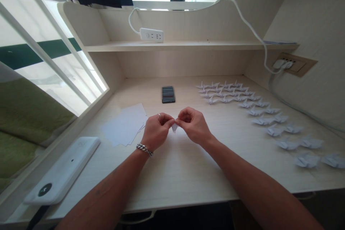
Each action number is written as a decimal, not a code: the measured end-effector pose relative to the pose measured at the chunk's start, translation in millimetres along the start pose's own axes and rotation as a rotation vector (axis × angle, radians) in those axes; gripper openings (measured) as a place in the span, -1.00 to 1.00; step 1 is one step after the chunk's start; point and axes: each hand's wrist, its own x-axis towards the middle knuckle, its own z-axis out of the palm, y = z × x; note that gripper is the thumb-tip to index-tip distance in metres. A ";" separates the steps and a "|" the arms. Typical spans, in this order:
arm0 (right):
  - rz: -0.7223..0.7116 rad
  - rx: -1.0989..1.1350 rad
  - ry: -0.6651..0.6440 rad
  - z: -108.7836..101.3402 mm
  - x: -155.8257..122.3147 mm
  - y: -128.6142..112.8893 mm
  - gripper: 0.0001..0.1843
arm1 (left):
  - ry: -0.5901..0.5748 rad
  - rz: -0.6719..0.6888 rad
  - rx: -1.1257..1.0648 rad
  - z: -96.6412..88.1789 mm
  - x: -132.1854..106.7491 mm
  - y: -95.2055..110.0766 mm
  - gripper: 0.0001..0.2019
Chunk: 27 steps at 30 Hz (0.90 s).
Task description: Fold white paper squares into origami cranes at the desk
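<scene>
Both hands meet above the middle of the desk and pinch a small folded white paper piece [175, 127] between them. My left hand [156, 129] wears a ring and a chain bracelet, and its fingers are closed on the paper's left side. My right hand [193, 124] grips the right side with bent fingers. A loose stack of white paper sheets [124, 125] lies just left of my left hand. Several finished white paper cranes [258, 111] stand in rows on the right of the desk.
A dark phone [168, 94] lies behind the hands. A white flat device [64, 169] rests at the front left desk edge. A power strip [151, 35] sits on the shelf, and a white cable [252, 30] runs to a wall socket [292, 63] at right.
</scene>
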 end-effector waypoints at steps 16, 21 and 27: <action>-0.041 0.094 -0.007 -3.0 -2.0 -2.4 -0.72 | -0.020 0.064 -0.149 -1.8 0.4 -0.5 -0.81; -0.015 0.110 -0.050 -2.9 -1.8 -3.2 -0.69 | 0.005 0.097 -0.072 -1.1 -1.3 -1.6 -0.87; -0.060 0.066 0.074 5.0 -2.6 -2.8 -0.78 | 0.024 0.087 -0.021 1.9 -2.3 -0.5 -0.91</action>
